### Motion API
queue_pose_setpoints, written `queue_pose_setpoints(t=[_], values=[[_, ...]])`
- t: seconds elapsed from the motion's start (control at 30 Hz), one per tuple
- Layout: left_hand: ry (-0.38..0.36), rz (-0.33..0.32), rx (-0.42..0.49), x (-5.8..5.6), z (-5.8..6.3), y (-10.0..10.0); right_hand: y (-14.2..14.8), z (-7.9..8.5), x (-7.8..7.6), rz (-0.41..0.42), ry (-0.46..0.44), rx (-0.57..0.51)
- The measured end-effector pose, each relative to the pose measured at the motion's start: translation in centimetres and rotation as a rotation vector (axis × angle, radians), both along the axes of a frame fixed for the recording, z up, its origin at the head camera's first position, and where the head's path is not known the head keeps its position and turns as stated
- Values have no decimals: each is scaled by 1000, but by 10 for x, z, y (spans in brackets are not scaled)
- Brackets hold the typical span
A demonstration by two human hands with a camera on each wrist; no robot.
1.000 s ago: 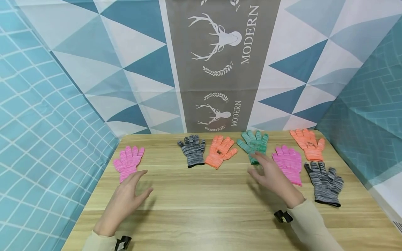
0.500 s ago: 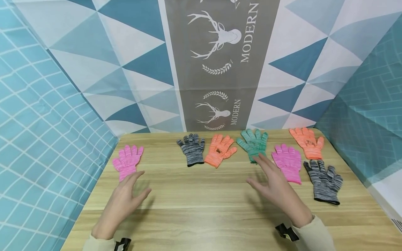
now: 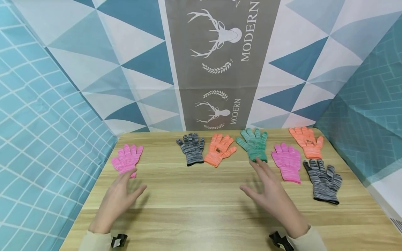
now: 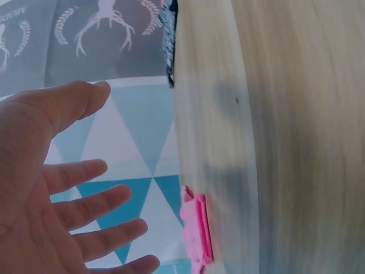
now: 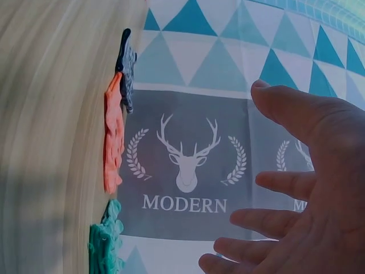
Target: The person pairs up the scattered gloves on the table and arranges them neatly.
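Observation:
My left hand hovers over the table's left side with fingers spread and nothing held. Its fingertips overlap the cuff of a pink glove in the head view; that pink glove lies well beyond the fingers in the left wrist view. On the right, my right hand is also spread and holds nothing, its fingertips near the cuff of a green glove. An orange glove and a grey-black glove lie flat left of the green one. A second pink glove lies beside my right hand.
At the far right lie another orange glove and another grey-black glove. The wooden table ends at a patterned cloth backdrop. Blue grid cloth hangs along the left side, teal cloth along the right.
My right hand has drawn back from over the green glove toward me, uncovering its cuff. My left hand has shifted slightly left and nearer. The gloves stay where they were.

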State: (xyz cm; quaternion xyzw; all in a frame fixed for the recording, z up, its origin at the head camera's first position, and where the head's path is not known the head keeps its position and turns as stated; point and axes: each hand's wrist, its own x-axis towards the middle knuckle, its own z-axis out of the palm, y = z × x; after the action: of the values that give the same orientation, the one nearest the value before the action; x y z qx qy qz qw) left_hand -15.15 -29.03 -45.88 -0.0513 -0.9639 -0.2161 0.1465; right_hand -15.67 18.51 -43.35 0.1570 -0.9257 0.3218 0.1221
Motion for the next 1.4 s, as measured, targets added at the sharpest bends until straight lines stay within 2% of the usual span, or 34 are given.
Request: queue_pose_setpoints(t=[0.13,0.4,0.57,0.7,0.8,0.93,1.1,1.23,1.4], values=[[-69,39,-5,-8,0,-9,-3,-2,5,-10,-4,9],[-169,117,107,-25,-3,-26,-5,-11,12,0,-7,-5],[-157,172,126,-31,-5,-35,-6,-17,15,15,-9,-2],[-109,202,118,-35,-7,-39,-5,-23,18,50,-16,39],[-104,224,106,-39,-7,-42,-3,-28,21,82,12,82],[-172,271,105,-46,-8,-47,-2,-32,24,136,92,137],[-290,307,195,-54,-7,-53,-1,-36,28,199,162,201],[-327,330,252,-60,-8,-57,-3,-40,30,236,128,195],[-317,354,221,-63,-11,-64,-13,-41,30,274,61,154]])
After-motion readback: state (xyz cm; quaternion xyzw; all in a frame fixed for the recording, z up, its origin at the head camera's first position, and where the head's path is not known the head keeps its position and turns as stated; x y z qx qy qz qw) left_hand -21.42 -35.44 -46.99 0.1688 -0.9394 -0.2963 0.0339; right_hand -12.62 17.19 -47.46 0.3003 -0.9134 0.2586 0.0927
